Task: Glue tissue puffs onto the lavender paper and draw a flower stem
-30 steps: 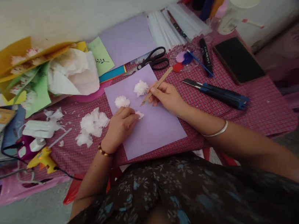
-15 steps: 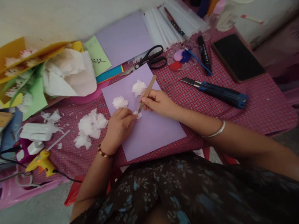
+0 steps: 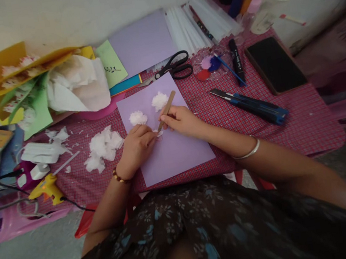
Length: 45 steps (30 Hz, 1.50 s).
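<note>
A flat wooden stick point(image 3: 168, 104) is pinched in my right hand point(image 3: 180, 120), its lower tip touching a small white piece point(image 3: 159, 134) on the purple sheet point(image 3: 177, 157). My left hand point(image 3: 139, 145) rests on the left part of that sheet, its fingers together at the edge of the white piece; whether they grip it is too small to tell. Two fluffy white paper flowers lie above my hands, one on the left point(image 3: 138, 118) and one on the right point(image 3: 159, 101). Crumpled white tissue pieces point(image 3: 106, 145) lie left of the sheet.
Black scissors point(image 3: 173, 66) lie behind the sheet. To the right are a blue cutter point(image 3: 253, 107), a marker point(image 3: 237, 62) and a phone point(image 3: 276, 65). A yellow glue gun point(image 3: 48, 189) and a paper-wrapped bouquet point(image 3: 25, 86) are on the left.
The wooden stick has tilted more upright, and its top end has shifted left. My right hand has moved slightly left with it. My left hand has barely moved.
</note>
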Each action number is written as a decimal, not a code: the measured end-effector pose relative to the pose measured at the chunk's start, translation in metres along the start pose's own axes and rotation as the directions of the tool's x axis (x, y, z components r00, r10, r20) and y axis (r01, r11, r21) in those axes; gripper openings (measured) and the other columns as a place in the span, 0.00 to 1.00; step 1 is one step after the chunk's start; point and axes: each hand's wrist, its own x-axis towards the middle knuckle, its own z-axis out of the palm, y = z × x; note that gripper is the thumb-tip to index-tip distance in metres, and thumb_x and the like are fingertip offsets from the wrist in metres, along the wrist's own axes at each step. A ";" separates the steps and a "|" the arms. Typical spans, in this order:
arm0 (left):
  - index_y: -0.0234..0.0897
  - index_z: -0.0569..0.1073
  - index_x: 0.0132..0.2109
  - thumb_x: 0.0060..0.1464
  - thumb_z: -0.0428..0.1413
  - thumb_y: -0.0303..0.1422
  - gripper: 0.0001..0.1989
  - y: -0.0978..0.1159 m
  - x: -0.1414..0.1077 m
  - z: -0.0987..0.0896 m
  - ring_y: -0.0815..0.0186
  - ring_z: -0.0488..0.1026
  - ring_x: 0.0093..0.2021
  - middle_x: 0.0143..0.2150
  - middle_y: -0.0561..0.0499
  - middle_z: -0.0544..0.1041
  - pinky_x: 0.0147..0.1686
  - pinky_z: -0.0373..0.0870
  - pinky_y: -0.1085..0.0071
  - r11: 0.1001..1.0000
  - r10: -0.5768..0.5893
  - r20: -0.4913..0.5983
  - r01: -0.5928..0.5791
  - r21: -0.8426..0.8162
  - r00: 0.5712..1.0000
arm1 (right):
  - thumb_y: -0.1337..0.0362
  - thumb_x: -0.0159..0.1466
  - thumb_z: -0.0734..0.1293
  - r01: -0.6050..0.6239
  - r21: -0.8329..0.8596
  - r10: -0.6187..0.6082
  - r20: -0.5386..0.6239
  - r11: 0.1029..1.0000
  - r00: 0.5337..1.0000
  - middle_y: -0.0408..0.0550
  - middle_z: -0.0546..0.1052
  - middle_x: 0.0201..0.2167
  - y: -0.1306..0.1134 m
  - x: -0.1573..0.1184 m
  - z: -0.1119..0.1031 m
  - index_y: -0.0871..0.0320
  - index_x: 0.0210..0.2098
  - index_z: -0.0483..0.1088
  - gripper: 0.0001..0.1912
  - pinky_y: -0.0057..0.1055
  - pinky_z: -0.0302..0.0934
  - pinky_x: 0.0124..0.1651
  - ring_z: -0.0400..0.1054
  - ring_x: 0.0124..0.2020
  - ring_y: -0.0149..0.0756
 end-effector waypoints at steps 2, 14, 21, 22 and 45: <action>0.35 0.76 0.36 0.63 0.52 0.31 0.10 0.000 0.001 0.000 0.63 0.68 0.36 0.34 0.47 0.75 0.36 0.68 0.67 0.999 -0.026 -0.001 0.026 -0.025 1.000 | 0.62 0.66 0.61 -0.001 -0.029 0.001 0.004 1.000 1.000 0.44 0.75 0.25 -0.001 0.000 0.000 0.59 0.35 0.69 0.09 0.30 0.58 0.33 0.68 0.27 0.32; 0.37 0.72 0.35 0.60 0.52 0.40 0.12 -0.018 -0.003 -0.025 0.71 0.65 0.25 0.27 0.52 0.72 0.26 0.62 0.73 0.374 -0.681 0.155 0.522 -0.767 0.715 | 0.62 0.65 0.61 -0.003 0.015 0.003 -0.001 1.000 1.000 0.43 0.75 0.25 0.005 0.001 0.002 0.57 0.34 0.68 0.07 0.30 0.60 0.31 0.68 0.26 0.31; 0.37 0.61 0.21 0.55 0.57 0.46 0.23 -0.011 -0.020 -0.019 0.70 0.56 0.23 0.20 0.53 0.63 0.24 0.47 0.70 0.731 -0.675 0.044 0.675 -0.101 0.737 | 0.63 0.65 0.62 -0.110 0.257 0.118 -0.015 0.960 0.993 0.40 0.73 0.22 0.006 0.005 -0.001 0.57 0.33 0.67 0.05 0.27 0.59 0.23 0.63 0.18 0.26; 0.36 0.62 0.21 0.57 0.55 0.47 0.23 -0.006 -0.025 -0.018 0.69 0.57 0.23 0.21 0.52 0.65 0.24 0.47 0.69 0.761 -0.649 0.078 0.648 0.034 0.757 | 0.63 0.65 0.63 -0.113 0.274 0.122 -0.015 0.955 0.992 0.40 0.73 0.22 0.006 0.005 -0.002 0.57 0.32 0.67 0.06 0.27 0.59 0.23 0.63 0.17 0.26; 0.40 0.48 0.24 0.61 0.40 0.53 0.26 0.074 -0.060 -0.025 0.73 0.46 0.18 0.20 0.57 0.48 0.15 0.49 0.73 0.069 -0.422 0.360 0.426 -0.902 0.832 | 0.56 0.59 0.68 -0.059 0.396 0.126 -0.145 0.916 0.981 0.41 0.74 0.21 0.015 0.001 -0.010 0.58 0.31 0.71 0.10 0.26 0.58 0.23 0.63 0.17 0.26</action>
